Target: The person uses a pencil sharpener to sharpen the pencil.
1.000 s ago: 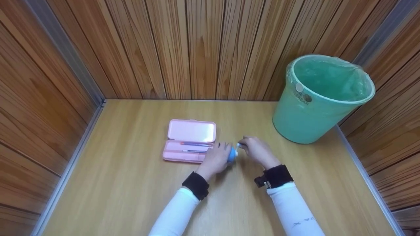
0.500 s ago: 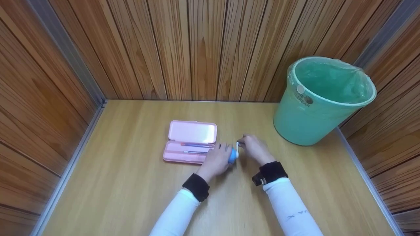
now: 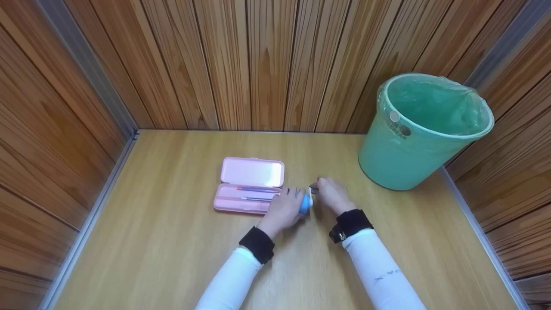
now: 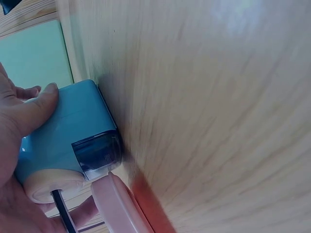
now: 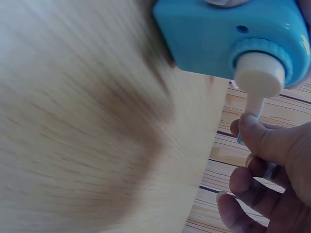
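Note:
My left hand [image 3: 284,209] grips a blue crank pencil sharpener [image 3: 305,204] standing on the table. In the left wrist view the thumb lies over the sharpener's blue body [image 4: 73,116], beside a dark clear shavings drawer [image 4: 98,150]. A dark pencil [image 4: 63,211] sticks out of the round pale front. On the opposite side, my right hand [image 3: 331,196] pinches the end of the white crank handle [image 5: 255,103] between thumb and index finger. The crank points upward from its hub in the head view. The other right fingers are loosely curled.
A pink pencil case [image 3: 252,172] lies open just left of the sharpener, holding an orange-ended pencil [image 3: 258,189] and another slim pencil [image 3: 256,199]. At the back right stands a green bin [image 3: 398,159] with a plastic liner. Wooden walls [image 3: 267,64] enclose the table.
My right hand has shifted slightly left, still pinching the crank, whose angle differs a little between frames. My left hand and the sharpener have stayed in place.

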Tool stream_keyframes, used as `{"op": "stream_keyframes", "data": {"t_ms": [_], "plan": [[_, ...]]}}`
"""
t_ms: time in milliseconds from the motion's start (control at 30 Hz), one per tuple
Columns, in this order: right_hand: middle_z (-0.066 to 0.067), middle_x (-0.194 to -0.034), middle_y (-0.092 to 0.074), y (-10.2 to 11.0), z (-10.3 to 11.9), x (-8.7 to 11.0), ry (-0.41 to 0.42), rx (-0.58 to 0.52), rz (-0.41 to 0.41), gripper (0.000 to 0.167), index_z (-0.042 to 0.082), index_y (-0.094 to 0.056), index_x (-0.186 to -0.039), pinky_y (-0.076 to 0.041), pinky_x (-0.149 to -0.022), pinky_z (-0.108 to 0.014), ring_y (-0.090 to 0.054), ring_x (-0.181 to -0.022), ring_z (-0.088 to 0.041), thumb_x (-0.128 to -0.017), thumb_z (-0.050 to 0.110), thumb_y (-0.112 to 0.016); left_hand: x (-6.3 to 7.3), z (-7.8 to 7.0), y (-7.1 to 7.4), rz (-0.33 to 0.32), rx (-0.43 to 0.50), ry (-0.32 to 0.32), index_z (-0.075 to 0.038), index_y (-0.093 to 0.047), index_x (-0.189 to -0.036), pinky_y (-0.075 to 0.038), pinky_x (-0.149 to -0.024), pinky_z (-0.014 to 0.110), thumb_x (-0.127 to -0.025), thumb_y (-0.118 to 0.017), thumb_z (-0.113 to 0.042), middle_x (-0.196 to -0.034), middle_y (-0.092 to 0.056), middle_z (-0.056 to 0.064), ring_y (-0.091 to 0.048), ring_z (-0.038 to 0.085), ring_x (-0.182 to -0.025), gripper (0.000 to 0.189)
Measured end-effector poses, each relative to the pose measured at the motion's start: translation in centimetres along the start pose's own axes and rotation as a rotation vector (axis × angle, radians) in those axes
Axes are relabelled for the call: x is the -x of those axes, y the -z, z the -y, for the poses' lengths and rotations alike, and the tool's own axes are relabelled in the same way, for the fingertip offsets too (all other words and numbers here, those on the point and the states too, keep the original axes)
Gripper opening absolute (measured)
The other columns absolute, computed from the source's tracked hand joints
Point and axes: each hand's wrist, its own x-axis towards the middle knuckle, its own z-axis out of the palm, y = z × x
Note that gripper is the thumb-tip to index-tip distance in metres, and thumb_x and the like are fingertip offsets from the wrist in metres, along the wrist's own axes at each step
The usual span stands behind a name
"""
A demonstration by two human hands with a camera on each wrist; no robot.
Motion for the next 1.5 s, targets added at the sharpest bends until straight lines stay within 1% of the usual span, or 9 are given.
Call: {"op": "stream_keyframes", "data": {"t_ms": [133,300,400,533,667,900,1100,1367,1500], "plan": [[-0.008,-0.094,-0.070,-1.1,-0.3,0.2,-0.015,0.027,0.006,0.021,0.008,-0.077,-0.105,-0.054,-0.074,-0.043,-0.066,-0.085,-0.028,-0.090,0.001,-0.064,0.0,-0.2,0.0,0.008,0.008,0.000,-0.009,-0.046,-0.142,-0.052,-0.084,0.046,-0.085,-0.075,-0.035,-0.128,-0.055,0.014,-0.049,0.033,-0.119,0.069],[-0.005,-0.078,-0.065,-2.5,-0.5,0.8,-0.020,0.054,0.054,0.013,0.008,-0.074,-0.081,-0.051,-0.063,-0.044,-0.058,-0.068,-0.024,-0.086,0.003,-0.064,-0.1,-0.3,-0.2,-0.005,-0.014,-0.003,-0.009,-0.048,-0.138,-0.054,-0.079,0.044,-0.083,-0.076,-0.039,-0.125,-0.057,0.013,-0.052,0.032,-0.115,0.069],[-0.003,-0.071,-0.059,-2.8,-0.5,1.2,-0.018,0.042,0.062,0.010,0.008,-0.068,-0.074,-0.049,-0.059,-0.043,-0.051,-0.063,-0.023,-0.083,0.005,-0.067,0.0,-0.3,-0.3,-0.020,-0.028,0.004,-0.008,-0.048,-0.138,-0.054,-0.076,0.043,-0.081,-0.078,-0.041,-0.123,-0.058,0.013,-0.052,0.031,-0.113,0.072],[-0.004,-0.070,-0.057,-3.0,-0.4,1.7,-0.023,0.039,0.075,0.005,0.006,-0.068,-0.079,-0.048,-0.059,-0.042,-0.050,-0.062,-0.022,-0.084,0.006,-0.070,0.0,-0.2,-0.3,-0.025,-0.013,0.006,-0.007,-0.048,-0.140,-0.054,-0.077,0.044,-0.081,-0.078,-0.040,-0.124,-0.057,0.015,-0.052,0.032,-0.114,0.074],[-0.004,-0.071,-0.057,-3.0,-0.2,2.0,-0.033,0.048,0.102,0.004,0.003,-0.067,-0.084,-0.049,-0.060,-0.041,-0.050,-0.063,-0.022,-0.087,0.006,-0.068,0.0,-0.2,-0.3,-0.022,-0.009,0.005,-0.007,-0.047,-0.140,-0.053,-0.077,0.045,-0.081,-0.078,-0.041,-0.125,-0.057,0.015,-0.052,0.033,-0.115,0.074],[-0.003,-0.072,-0.056,-3.0,0.2,2.6,-0.037,0.024,0.118,0.003,0.004,-0.069,-0.088,-0.049,-0.063,-0.039,-0.051,-0.065,-0.021,-0.089,0.006,-0.066,-0.1,-0.2,-0.2,-0.012,0.000,0.010,-0.006,-0.047,-0.140,-0.053,-0.079,0.046,-0.081,-0.077,-0.041,-0.127,-0.057,0.014,-0.051,0.033,-0.117,0.074],[-0.002,-0.072,-0.056,-3.1,0.4,3.1,-0.041,0.000,0.110,0.004,0.005,-0.070,-0.089,-0.050,-0.064,-0.039,-0.052,-0.066,-0.021,-0.089,0.008,-0.068,-0.1,-0.2,-0.2,0.006,0.015,0.022,-0.006,-0.046,-0.141,-0.052,-0.081,0.046,-0.081,-0.078,-0.039,-0.129,-0.055,0.014,-0.049,0.033,-0.118,0.075],[-0.001,-0.071,-0.057,-3.3,0.3,3.4,-0.013,-0.018,0.068,0.008,0.007,-0.068,-0.081,-0.051,-0.062,-0.042,-0.053,-0.064,-0.020,-0.085,0.011,-0.074,0.0,-0.1,-0.3,-0.043,-0.002,-0.005,-0.006,-0.050,-0.138,-0.053,-0.076,0.044,-0.080,-0.079,-0.039,-0.123,-0.057,0.014,-0.052,0.032,-0.114,0.072],[-0.001,-0.072,-0.059,-3.3,0.4,3.3,-0.030,-0.017,0.078,0.006,0.007,-0.069,-0.083,-0.051,-0.064,-0.042,-0.054,-0.065,-0.020,-0.086,0.011,-0.073,0.0,0.1,-0.2,-0.041,0.017,-0.011,-0.007,-0.049,-0.138,-0.053,-0.077,0.045,-0.081,-0.078,-0.039,-0.124,-0.056,0.013,-0.052,0.032,-0.114,0.072]]}}
